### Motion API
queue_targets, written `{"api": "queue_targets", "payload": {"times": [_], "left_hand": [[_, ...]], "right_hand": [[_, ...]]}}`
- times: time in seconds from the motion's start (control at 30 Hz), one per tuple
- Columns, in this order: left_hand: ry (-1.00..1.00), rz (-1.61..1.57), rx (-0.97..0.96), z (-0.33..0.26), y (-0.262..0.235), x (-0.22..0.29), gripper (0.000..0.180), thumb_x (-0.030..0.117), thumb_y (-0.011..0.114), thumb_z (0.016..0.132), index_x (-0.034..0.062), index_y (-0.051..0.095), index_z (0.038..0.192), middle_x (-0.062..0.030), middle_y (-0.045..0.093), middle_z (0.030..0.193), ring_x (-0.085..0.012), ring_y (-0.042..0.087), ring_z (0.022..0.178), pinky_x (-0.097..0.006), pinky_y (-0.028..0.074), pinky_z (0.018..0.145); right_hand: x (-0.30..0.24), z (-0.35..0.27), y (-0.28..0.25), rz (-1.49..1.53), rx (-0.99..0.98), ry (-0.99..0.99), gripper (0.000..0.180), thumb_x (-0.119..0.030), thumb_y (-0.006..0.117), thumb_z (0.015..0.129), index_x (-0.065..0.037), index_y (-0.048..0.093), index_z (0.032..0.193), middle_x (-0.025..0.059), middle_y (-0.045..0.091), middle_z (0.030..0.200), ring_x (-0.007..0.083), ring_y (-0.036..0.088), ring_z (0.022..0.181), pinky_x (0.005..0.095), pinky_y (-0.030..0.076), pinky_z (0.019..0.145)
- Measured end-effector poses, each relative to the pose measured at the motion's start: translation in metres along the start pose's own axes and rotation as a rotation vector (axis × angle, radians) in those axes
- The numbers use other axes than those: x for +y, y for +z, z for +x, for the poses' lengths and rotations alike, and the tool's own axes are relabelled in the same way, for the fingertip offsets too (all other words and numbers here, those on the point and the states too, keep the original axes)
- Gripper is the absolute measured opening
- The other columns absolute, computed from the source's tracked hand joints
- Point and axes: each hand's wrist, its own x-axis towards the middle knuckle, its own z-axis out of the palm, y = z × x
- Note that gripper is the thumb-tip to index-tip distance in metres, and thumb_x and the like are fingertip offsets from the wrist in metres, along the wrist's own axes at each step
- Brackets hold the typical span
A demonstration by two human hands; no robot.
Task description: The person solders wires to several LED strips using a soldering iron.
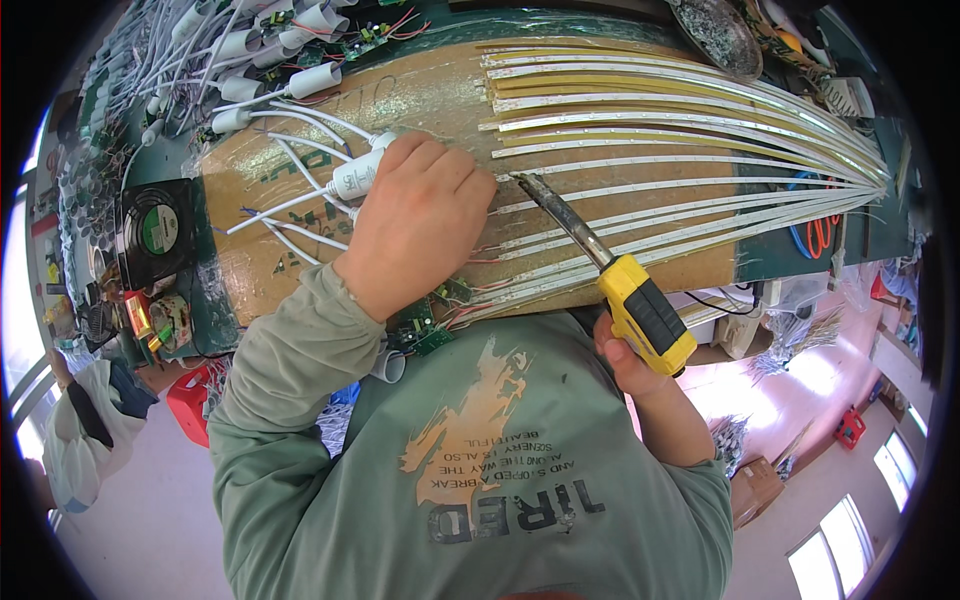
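Note:
My right hand (625, 355) is closed around the yellow and black handle of a soldering iron (650, 315). The iron's dark tip meets the near end of a white LED strip (640, 163), just beside my left fingers. My left hand (420, 220) is palm down with its fingers curled; what they pinch is hidden under them. White cylindrical driver housings (355, 178) with white cables lie against that hand's left side. Below the hand, small green circuit boards (425, 330) with thin red wires sit at the ends of the nearer strips, and a white tube (388, 365) hangs at the board's edge.
A brown cardboard sheet (270, 185) covers the bench, with several more strips (600, 100) fanned across its right side. White housings and cables (240, 90) pile up at the far left. A black fan (157, 230) stands left, and a metal dish (715, 35) far right.

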Motion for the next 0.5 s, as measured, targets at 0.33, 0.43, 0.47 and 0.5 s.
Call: {"api": "queue_targets", "payload": {"times": [0.33, 0.43, 0.47, 0.5], "left_hand": [[-0.004, 0.007, 0.002, -0.0003, -0.0006, 0.0003, 0.017, 0.002, 0.07, 0.071, 0.0064, 0.068, 0.088, -0.0067, 0.06, 0.082, -0.027, 0.06, 0.082, -0.041, 0.048, 0.091], [-0.008, 0.006, 0.001, -0.0003, -0.0006, 0.0006, 0.017, 0.002, 0.07, 0.071, 0.0063, 0.068, 0.088, -0.0067, 0.06, 0.082, -0.027, 0.06, 0.082, -0.041, 0.048, 0.092], [-0.009, 0.009, 0.0, -0.0003, -0.0007, 0.0007, 0.017, 0.002, 0.071, 0.071, 0.0062, 0.068, 0.088, -0.0069, 0.06, 0.082, -0.027, 0.06, 0.082, -0.041, 0.048, 0.092], [-0.009, 0.009, -0.001, -0.0002, -0.0007, 0.0007, 0.017, 0.002, 0.071, 0.071, 0.0062, 0.068, 0.088, -0.0069, 0.06, 0.082, -0.027, 0.06, 0.082, -0.041, 0.048, 0.092]], "right_hand": [[0.0004, -0.0002, -0.0005, 0.052, -0.024, 0.021, 0.027, -0.032, 0.071, 0.09, -0.005, 0.069, 0.093, 0.0079, 0.065, 0.082, 0.0275, 0.063, 0.07, 0.0364, 0.049, 0.062], [0.0004, 0.0008, -0.0011, 0.046, -0.03, 0.014, 0.026, -0.03, 0.072, 0.09, -0.005, 0.069, 0.094, 0.0079, 0.065, 0.082, 0.0267, 0.063, 0.069, 0.0356, 0.05, 0.061], [0.0004, 0.001, -0.0012, 0.03, -0.03, 0.005, 0.026, -0.029, 0.072, 0.089, -0.005, 0.069, 0.095, 0.0079, 0.065, 0.082, 0.0263, 0.063, 0.069, 0.0354, 0.05, 0.061], [0.0014, 0.0001, -0.0007, 0.03, -0.03, 0.005, 0.026, -0.029, 0.072, 0.089, -0.005, 0.069, 0.095, 0.0079, 0.065, 0.082, 0.0263, 0.063, 0.069, 0.0354, 0.05, 0.061]]}}
